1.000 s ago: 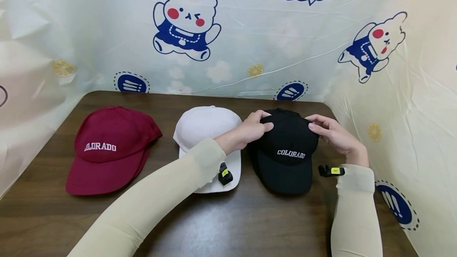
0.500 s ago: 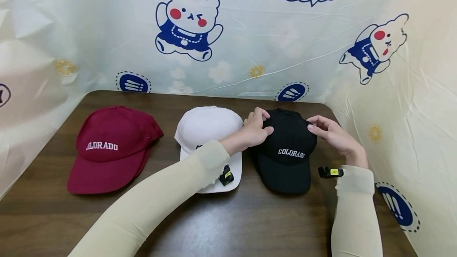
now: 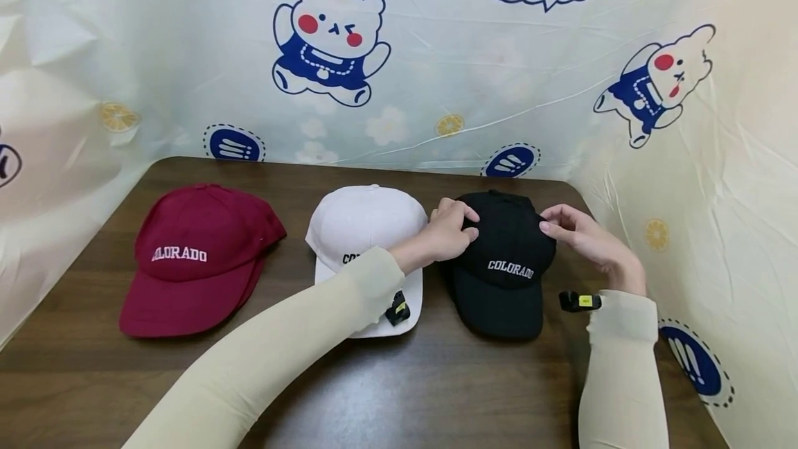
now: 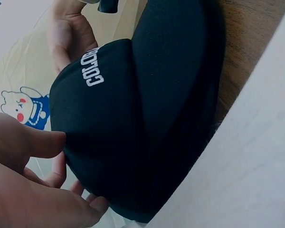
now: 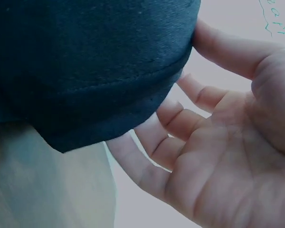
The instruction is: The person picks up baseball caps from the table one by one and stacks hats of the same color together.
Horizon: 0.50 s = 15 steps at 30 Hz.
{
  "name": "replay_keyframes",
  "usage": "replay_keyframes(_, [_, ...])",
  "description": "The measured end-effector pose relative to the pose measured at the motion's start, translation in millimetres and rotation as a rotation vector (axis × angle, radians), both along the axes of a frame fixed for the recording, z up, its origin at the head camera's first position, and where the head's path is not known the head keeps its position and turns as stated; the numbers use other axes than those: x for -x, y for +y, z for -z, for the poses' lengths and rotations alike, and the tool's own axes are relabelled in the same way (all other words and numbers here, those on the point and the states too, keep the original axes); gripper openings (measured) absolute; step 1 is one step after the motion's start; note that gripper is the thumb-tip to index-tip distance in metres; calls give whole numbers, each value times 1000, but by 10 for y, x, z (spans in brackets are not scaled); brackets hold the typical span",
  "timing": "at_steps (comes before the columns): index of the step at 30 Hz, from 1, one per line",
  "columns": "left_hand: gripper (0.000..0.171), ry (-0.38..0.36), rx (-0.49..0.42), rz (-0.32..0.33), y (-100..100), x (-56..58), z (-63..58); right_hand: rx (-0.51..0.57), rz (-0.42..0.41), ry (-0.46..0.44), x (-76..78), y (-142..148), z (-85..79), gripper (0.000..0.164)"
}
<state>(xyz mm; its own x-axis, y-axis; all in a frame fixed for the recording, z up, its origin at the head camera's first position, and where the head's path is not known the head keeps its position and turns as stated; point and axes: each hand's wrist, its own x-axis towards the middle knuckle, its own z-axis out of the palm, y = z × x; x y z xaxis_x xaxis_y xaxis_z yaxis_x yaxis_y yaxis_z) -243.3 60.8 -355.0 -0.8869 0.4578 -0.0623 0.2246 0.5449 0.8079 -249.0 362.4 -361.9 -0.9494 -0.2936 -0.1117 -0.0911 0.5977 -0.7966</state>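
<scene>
A black baseball cap (image 3: 508,255) with white COLORADO lettering rests on the table at the right, brim toward me. My left hand (image 3: 450,229) holds the left side of its crown between thumb and fingers; in the left wrist view the thumb (image 4: 50,144) presses the dark fabric. On the opposite side, my right hand (image 3: 580,234) grips the crown's edge. The right wrist view shows that thumb (image 5: 223,47) against the cap and the curled fingers (image 5: 152,137) at its lower edge, tips partly hidden behind it.
Left of the black cap lies a white cap (image 3: 361,217), partly covered by my left forearm. A dark red cap (image 3: 196,255) stands at the far left of the brown wooden table (image 3: 386,393). Printed curtains (image 3: 424,68) enclose the back and sides.
My left hand's fingers have shifted slightly down along the black cap's side and drawn nearer the thumb. The right hand stays at its edge. The other caps have stayed put.
</scene>
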Motion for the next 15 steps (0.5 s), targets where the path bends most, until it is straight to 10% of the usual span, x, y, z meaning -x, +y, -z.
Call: replay_keyframes(15, [41,217,105,238,-339,-106,-305,-233,28,102,-261,-145,-394,45])
